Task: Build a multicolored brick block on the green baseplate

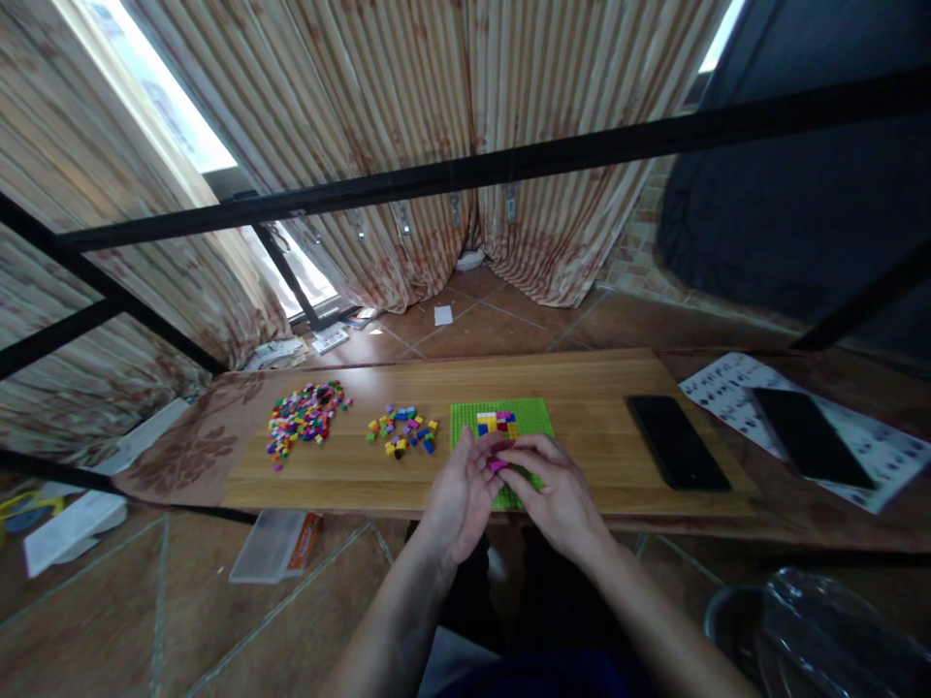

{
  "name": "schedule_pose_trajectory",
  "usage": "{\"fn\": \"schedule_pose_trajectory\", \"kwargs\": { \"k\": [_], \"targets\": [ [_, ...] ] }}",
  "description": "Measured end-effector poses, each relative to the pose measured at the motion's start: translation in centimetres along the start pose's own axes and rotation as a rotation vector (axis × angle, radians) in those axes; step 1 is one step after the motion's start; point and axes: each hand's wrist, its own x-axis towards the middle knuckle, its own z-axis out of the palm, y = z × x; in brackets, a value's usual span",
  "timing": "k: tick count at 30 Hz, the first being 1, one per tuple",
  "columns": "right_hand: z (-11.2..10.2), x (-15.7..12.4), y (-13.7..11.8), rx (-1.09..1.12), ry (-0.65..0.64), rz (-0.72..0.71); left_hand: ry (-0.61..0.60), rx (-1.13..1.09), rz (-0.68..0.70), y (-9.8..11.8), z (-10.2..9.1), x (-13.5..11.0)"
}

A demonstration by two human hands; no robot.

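Observation:
Over the near part of a green baseplate (pixel 534 412) my two hands come close together. My right hand (pixel 549 480) pinches a magenta toy brick (pixel 497 465) between thumb and fingers. My left hand (pixel 465 490) is turned palm up beside it, its fingers stretched out and partly cupped below the brick. Whether the left fingers touch the brick I cannot tell. On the baseplate sits a patch of joined bricks (pixel 497 424) in white, yellow, blue, purple and red. My hands hide the plate's near part.
Left on the wooden board (pixel 582 388) lie a small group of loose bricks (pixel 403 429) and a larger heap (pixel 305 419). A black phone (pixel 678 441) lies at the right, beside a printed sheet (pixel 734 383) bearing another dark device (pixel 811 436). A black rail (pixel 436 179) crosses beyond.

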Motion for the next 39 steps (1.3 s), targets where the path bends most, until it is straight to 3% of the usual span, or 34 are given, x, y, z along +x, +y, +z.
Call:
{"fn": "schedule_pose_trajectory", "kwargs": {
  "k": [9,13,16,19,28,31,34,37,39],
  "targets": [
    [-0.4,-0.1,0.1,-0.015,0.002,0.054,0.001,0.071,0.007,-0.7,-0.4,0.1],
    [-0.5,-0.2,-0.3,0.091,-0.018,0.162,0.058,0.388,0.217,-1.1,-1.0,0.4],
    [-0.5,-0.3,-0.4,0.188,-0.050,0.215,-0.004,0.653,0.395,-1.3,-1.4,0.4],
    [-0.4,-0.6,-0.2,0.282,-0.069,0.272,-0.050,0.794,0.471,-1.3,-1.6,0.2],
    [0.0,-1.0,0.1,0.462,0.038,0.397,-0.013,0.685,0.421,-2.4,-1.6,1.0],
    [-0.2,-0.4,0.9,0.359,0.065,0.361,0.039,0.695,0.431,-2.5,-1.9,1.6],
    [-0.7,1.1,2.3,0.130,0.099,0.259,0.177,0.764,0.527,-1.8,-2.8,2.7],
    [-0.7,3.0,3.5,-0.065,0.117,0.148,0.295,0.822,0.605,-0.8,-4.1,4.4],
    [-0.4,4.1,4.0,-0.144,0.097,0.083,0.313,0.851,0.623,-0.1,-4.7,5.8]
  ]
}}
